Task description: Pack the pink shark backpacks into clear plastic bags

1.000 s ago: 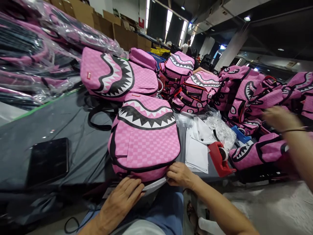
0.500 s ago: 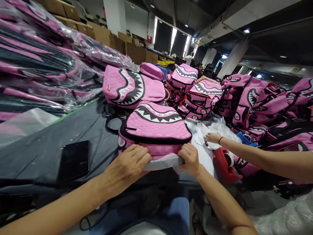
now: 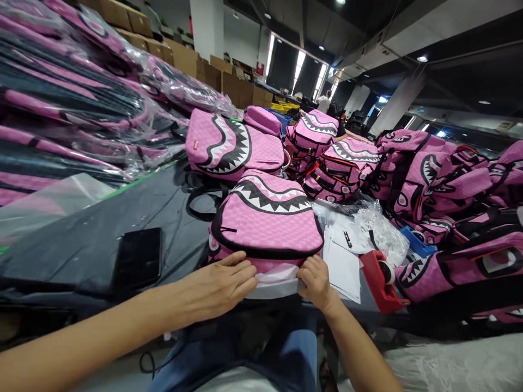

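A pink backpack [image 3: 272, 226] with a shark-mouth print and black trim lies face up at the table's front edge. Along its near end runs a band of whitish translucent plastic [image 3: 274, 289]. My left hand [image 3: 223, 283] rests against the near left side, fingers stretched out over the backpack's edge and the plastic. At the near right corner, my right hand [image 3: 315, 280] has its fingers curled shut on the plastic, against the backpack. What lies under both palms is hidden.
A black phone [image 3: 138, 256] lies at left. White papers [image 3: 341, 272] and a red tape dispenser [image 3: 382, 283] are at right. Behind stand several pink backpacks [image 3: 237, 144]. Plastic-wrapped backpacks [image 3: 73, 98] are piled at far left, and more pink bags [image 3: 429, 169] at right.
My left hand has gone from curled fingers to stretched, flatter ones. More plastic shows between my hands. The other person's hand and the small tool in it have left the right side.
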Motion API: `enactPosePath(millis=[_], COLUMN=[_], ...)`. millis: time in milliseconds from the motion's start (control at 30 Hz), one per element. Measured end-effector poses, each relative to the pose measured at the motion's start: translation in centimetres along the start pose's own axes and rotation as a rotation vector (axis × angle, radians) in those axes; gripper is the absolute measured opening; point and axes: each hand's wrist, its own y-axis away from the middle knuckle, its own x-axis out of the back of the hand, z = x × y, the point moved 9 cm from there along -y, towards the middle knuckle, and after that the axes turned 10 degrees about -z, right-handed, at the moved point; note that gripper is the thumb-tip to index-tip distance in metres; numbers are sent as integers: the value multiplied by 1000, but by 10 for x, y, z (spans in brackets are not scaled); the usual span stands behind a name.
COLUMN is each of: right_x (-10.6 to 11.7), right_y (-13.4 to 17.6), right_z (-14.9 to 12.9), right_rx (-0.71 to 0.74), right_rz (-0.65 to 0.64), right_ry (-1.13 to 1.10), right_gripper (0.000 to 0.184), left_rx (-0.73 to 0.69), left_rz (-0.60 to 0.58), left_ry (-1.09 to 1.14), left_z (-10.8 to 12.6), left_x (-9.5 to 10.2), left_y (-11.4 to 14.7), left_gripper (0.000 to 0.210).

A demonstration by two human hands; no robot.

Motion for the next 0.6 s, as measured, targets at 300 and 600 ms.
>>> enactPosePath(millis=[300,600], right_x=[-8,-37], right_y=[29,55], right_z=[-12,-29], right_rx=[88,-175], right_rz=[-101,99], right_ry=[42,149], right_gripper=[21,19], left_rx=[7,157], left_rz=[350,498], left_ry=[-89,-127], left_z=[18,27], left_x=[14,-17], left_y=[9,34], left_gripper=[24,20])
